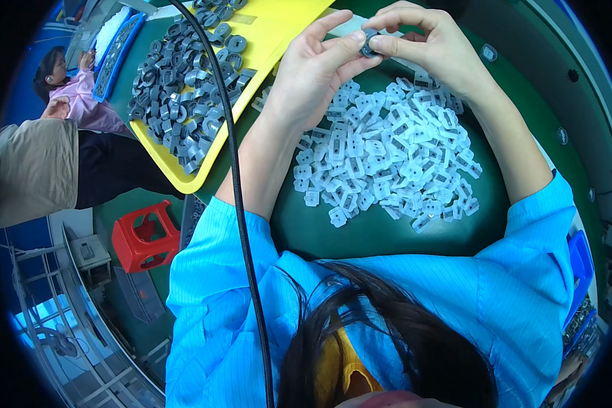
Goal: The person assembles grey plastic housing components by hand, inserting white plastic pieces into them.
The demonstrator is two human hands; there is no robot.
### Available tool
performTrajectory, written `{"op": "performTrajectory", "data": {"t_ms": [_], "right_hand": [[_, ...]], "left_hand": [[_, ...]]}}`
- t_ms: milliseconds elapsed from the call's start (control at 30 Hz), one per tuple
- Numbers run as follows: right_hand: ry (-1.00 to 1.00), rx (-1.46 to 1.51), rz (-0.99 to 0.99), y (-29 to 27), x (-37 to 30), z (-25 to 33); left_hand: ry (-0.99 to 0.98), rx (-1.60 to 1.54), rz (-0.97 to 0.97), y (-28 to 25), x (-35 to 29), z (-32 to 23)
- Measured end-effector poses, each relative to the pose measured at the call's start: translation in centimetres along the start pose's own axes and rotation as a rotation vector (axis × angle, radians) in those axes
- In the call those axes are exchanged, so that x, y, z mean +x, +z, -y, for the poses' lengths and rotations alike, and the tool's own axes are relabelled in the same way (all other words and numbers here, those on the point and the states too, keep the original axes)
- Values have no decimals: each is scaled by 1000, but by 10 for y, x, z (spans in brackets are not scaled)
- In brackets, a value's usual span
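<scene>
A small dark grey round part (368, 49) is pinched between the fingertips of both my hands, above the far side of a heap of white plastic pieces. My left hand (313, 71) grips it from the left with thumb and fingers. From the right, the thumb and bent fingers of my right hand (432, 47) close on the same part; they hide much of it. Below my hands, the white plastic pieces (387, 153) lie loose on the green table (306, 231). Similar dark grey rings (183, 88) fill the yellow tray (183, 182) left of my left forearm.
A black cable (239, 197) runs down across the view by my left arm. Two other people are at the left, one in a pink top (85, 102), one in beige (37, 170). A red stool (119, 241) stands on the floor. A blue bin (579, 268) is at the right.
</scene>
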State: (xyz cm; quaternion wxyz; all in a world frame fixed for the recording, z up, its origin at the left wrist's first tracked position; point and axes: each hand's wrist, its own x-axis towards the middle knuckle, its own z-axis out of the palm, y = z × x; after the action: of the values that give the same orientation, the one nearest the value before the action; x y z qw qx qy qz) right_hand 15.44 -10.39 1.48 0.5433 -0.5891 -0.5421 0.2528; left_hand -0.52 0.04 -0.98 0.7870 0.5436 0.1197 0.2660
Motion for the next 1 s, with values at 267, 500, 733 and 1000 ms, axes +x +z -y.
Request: {"op": "performTrajectory", "data": {"t_ms": [267,500,733,1000], "right_hand": [[122,-34,44,6,-2,8],[68,-1,157,7,-7,24],[-442,-648,-121,17,-9,12],[222,276,-4,-7,9,-20]], "left_hand": [[-35,40,-34,-3,1,1],[-9,249,-95,5,-5,-2],[12,53,-169,8,-1,-1],[301,808,-95,10,-6,-8]]}}
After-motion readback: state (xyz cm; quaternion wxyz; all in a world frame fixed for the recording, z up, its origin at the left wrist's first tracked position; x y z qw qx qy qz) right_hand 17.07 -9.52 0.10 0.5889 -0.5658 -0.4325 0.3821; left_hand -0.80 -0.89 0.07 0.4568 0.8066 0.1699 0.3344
